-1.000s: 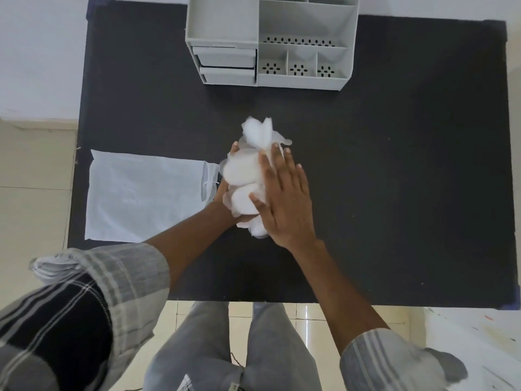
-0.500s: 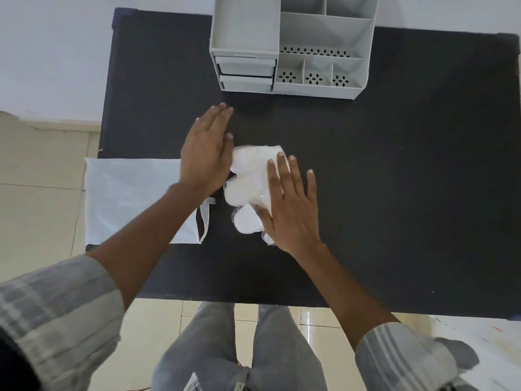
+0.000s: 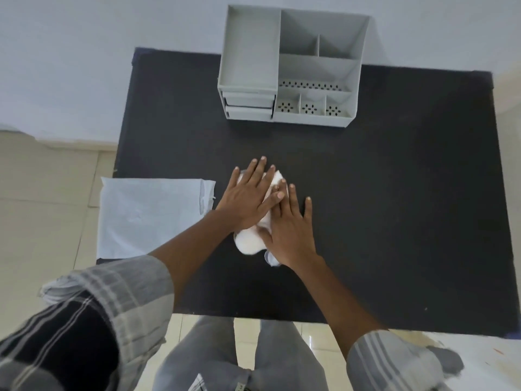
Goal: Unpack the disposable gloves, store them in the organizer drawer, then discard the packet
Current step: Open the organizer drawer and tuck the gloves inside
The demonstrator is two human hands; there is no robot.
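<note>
Here, at the middle of the frame, both hands lie flat with fingers spread, pressing down on a crumpled bundle of thin white plastic gloves (image 3: 249,240) on the black rectangular tabletop (image 3: 394,210); the left hand (image 3: 248,200) partly overlaps the fingers of the right hand (image 3: 290,230). Just left of them, the flat white plastic packet (image 3: 149,215) overhangs the tabletop's left edge. Farther up, at upper centre, stands the grey plastic compartmented organizer (image 3: 293,66), its two small drawers (image 3: 249,107) pushed in.

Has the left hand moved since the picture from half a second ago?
Yes. The left hand was beside the gloves, nearer the packet; now it lies flat on top of them, overlapping the right hand.
</note>
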